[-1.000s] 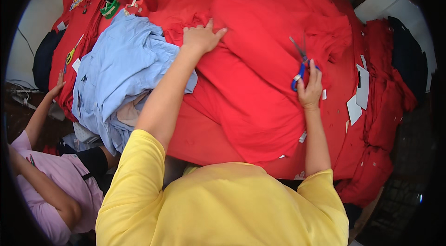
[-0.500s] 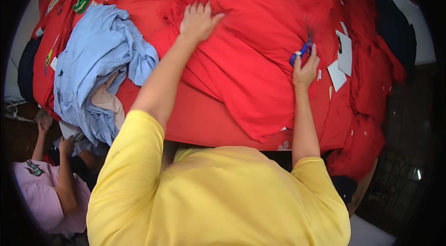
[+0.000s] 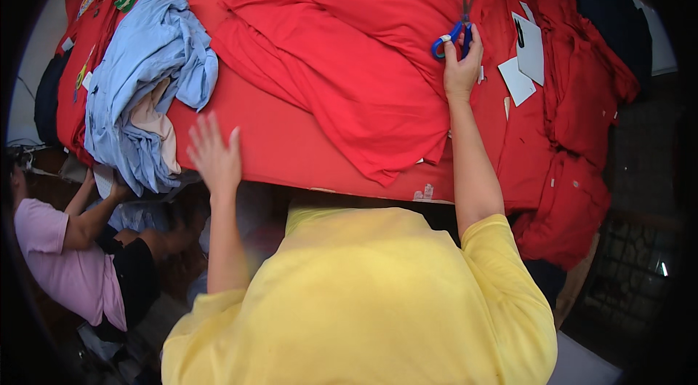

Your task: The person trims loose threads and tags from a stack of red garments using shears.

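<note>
your left hand (image 3: 213,154) hovers with fingers spread, holding nothing, above the near table edge (image 3: 291,167), beside the pale blue garments (image 3: 142,79). to its right lies the folded red fabric (image 3: 363,58); your right hand (image 3: 462,69) grips blue-handled scissors (image 3: 456,29) on it, blades pointing away from you, so this hand is nearer the cloth.

Work table (image 3: 291,145) covered in red cloth, filling the upper middle of the view; its near edge runs across the centre. Heap of light blue fabric (image 3: 142,72) at the table's left end, hanging over the near edge. White paper pieces (image 3: 527,58) toward the right end. Stacks of red cloth (image 3: 574,159) drape over the right edge. Floor dark on both sides. A seated person in a pink shirt (image 3: 58,269) at lower left, below the table's left end. Light even, no hard shadows.
</note>
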